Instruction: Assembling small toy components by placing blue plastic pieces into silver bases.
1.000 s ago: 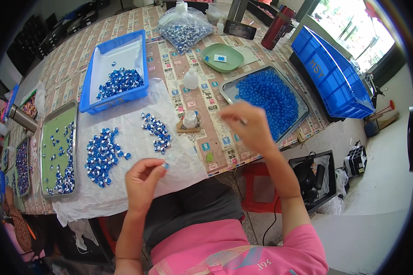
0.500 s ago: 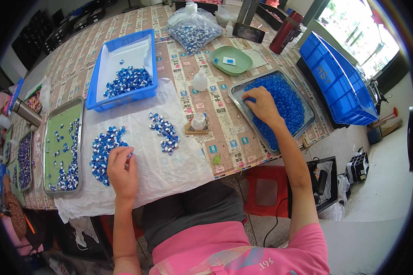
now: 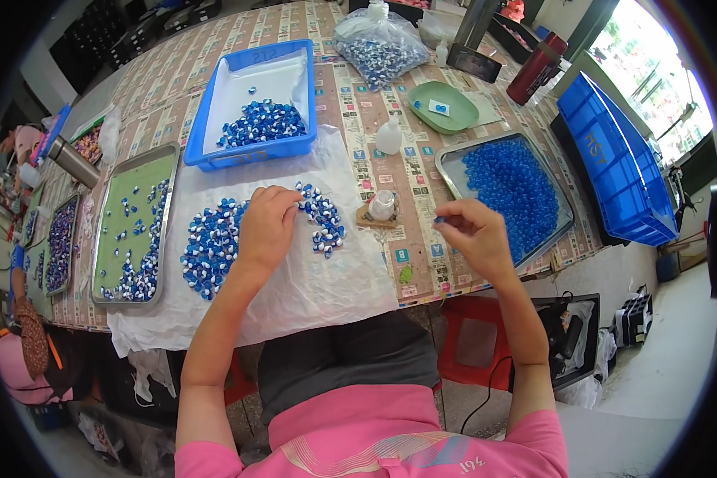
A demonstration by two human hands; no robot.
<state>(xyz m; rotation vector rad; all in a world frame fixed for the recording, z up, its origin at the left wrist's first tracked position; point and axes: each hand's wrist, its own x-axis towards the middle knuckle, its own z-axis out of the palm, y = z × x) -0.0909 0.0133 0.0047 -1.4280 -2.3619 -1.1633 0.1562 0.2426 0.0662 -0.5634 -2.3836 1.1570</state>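
My right hand (image 3: 479, 237) is raised beside the metal tray, thumb and fingertips pinching a small blue bead (image 3: 439, 220). Loose translucent blue beads (image 3: 514, 187) cover much of the metal tray (image 3: 564, 225). My left hand (image 3: 267, 227) is over the white sheet (image 3: 295, 291), fingers curled closed; whatever is between the fingertips is hidden. Its fingertips are at the edge of a small curved group of blue-and-white beads (image 3: 327, 227). A larger heap of blue-and-white beads (image 3: 207, 247) lies left of that hand, partly covered by it.
A small glass jar (image 3: 383, 205) on a wooden block and a white squeeze bottle (image 3: 389, 137) stand mid-table. Behind are a blue bin (image 3: 251, 154), a green dish (image 3: 454, 119) and a bag of beads (image 3: 381, 56). A green-lined tray (image 3: 123, 209) sits left, a blue crate (image 3: 613, 159) right.
My right hand has left the tray of blue beads and moved left and nearer, carrying a bead. My left hand has moved forward and right, from the large heap to the smaller group.
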